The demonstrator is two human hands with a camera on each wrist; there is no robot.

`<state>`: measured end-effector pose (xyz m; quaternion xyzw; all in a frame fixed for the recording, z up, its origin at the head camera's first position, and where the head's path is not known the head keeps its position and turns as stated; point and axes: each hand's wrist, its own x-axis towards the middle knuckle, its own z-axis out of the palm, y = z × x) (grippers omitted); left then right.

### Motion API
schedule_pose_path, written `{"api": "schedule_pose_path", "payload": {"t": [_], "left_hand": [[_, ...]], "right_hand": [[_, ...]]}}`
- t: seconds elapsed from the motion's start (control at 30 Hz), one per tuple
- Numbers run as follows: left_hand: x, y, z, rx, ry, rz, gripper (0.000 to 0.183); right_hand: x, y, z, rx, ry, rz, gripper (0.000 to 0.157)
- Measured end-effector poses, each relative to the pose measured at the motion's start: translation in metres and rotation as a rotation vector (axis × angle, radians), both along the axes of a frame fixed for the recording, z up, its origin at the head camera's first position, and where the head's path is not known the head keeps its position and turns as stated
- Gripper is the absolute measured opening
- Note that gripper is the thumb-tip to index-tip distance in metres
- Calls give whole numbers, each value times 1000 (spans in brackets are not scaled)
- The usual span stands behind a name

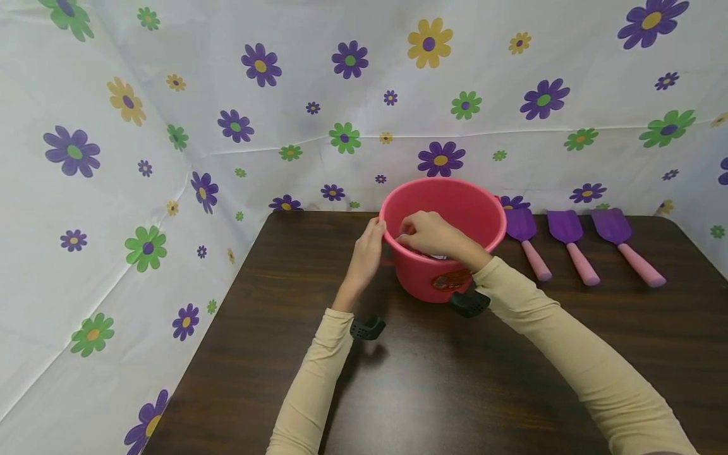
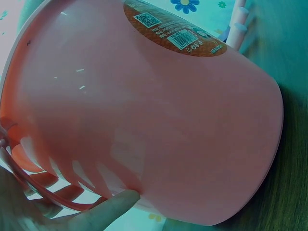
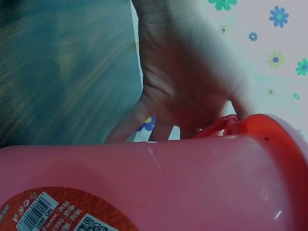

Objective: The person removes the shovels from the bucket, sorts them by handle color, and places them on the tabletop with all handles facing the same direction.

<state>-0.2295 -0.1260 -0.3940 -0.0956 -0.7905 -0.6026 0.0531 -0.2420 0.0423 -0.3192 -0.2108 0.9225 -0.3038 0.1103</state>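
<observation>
A pink plastic bucket (image 1: 423, 278) stands upright on the dark table, with a red-brown label (image 2: 173, 31) on its side. At its left rim is my left hand (image 1: 366, 253), gripping the bucket there. The left wrist view has its fingers (image 2: 113, 204) along the outer wall beside the pink handle (image 2: 53, 196). In the right wrist view the same left hand (image 3: 183, 86) shows from the palm side. My right hand (image 1: 429, 234) is inside the bucket's mouth, fingers curled down around a pale thing (image 1: 438, 256) mostly hidden below the hand; its kind I cannot tell.
Right of the bucket lie purple scoops, the left one (image 1: 520, 224), the middle one (image 1: 565, 226) and the right one (image 1: 613, 226), all with pink handles. A flower-patterned sheet (image 1: 318, 76) hangs behind and left of the table (image 1: 432, 379). Black wrist cameras hang under both wrists.
</observation>
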Motion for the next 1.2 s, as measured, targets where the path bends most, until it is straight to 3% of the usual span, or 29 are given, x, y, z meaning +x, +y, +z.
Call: {"api": "schedule_pose_path", "payload": {"t": [0.23,0.53,1.2], "left_hand": [[1,1,0,25,-9,-8,51],[1,1,1,14,0,-5,50],[1,0,-2,43,-13,-18,53]], "right_hand": [[1,3,2,-46,18,-41,25],[4,14,7,-155,-56,-112,25],[7,32,8,-278,-60,-161,27]]}}
